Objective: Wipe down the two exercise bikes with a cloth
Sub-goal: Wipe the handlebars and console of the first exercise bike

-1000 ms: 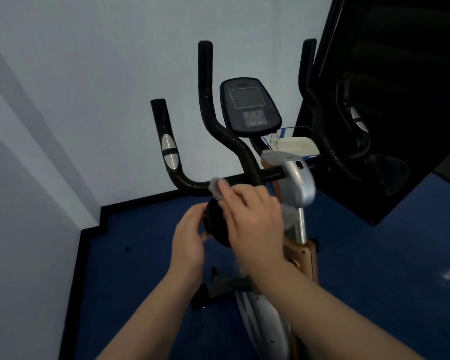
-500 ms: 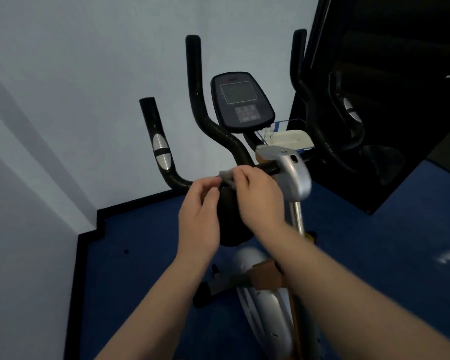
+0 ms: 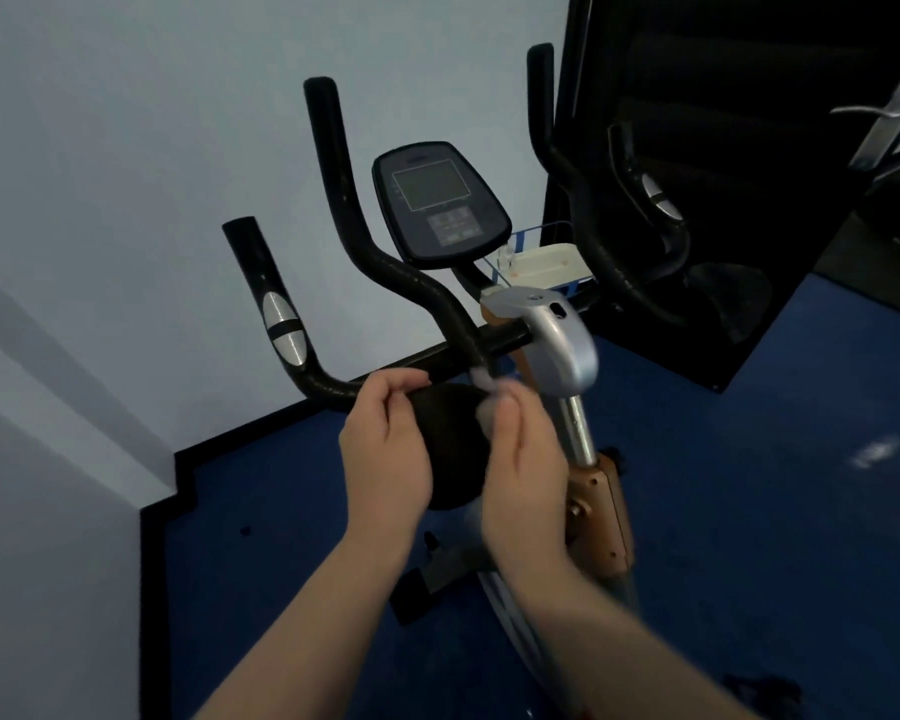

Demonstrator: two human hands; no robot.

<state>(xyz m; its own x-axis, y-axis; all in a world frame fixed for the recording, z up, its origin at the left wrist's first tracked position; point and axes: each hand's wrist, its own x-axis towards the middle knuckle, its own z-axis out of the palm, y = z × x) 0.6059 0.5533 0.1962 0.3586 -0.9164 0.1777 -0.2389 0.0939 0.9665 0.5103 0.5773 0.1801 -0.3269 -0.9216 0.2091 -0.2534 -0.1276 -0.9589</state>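
An exercise bike (image 3: 557, 345) stands in front of me, with black handlebars (image 3: 385, 272) and a dark console (image 3: 440, 202). A round black part (image 3: 450, 444) hangs below the crossbar. My left hand (image 3: 385, 449) curls round the left edge of that round part. My right hand (image 3: 523, 459) holds a small grey-white cloth (image 3: 484, 381) at its fingertips, just under the crossbar and against the round part's right side. Part of a second machine (image 3: 894, 132) shows at the far right edge.
A pale wall rises close behind the bike, with black skirting (image 3: 188, 459) along the blue carpet (image 3: 723, 511). A tall black panel (image 3: 723, 174) stands at the right. A white tray in a wire basket (image 3: 541, 265) sits behind the console.
My view has dropped a little and shifted. My hands moved apart, to either side of the round black part, and the cloth went from the crossbar's middle towards the right.
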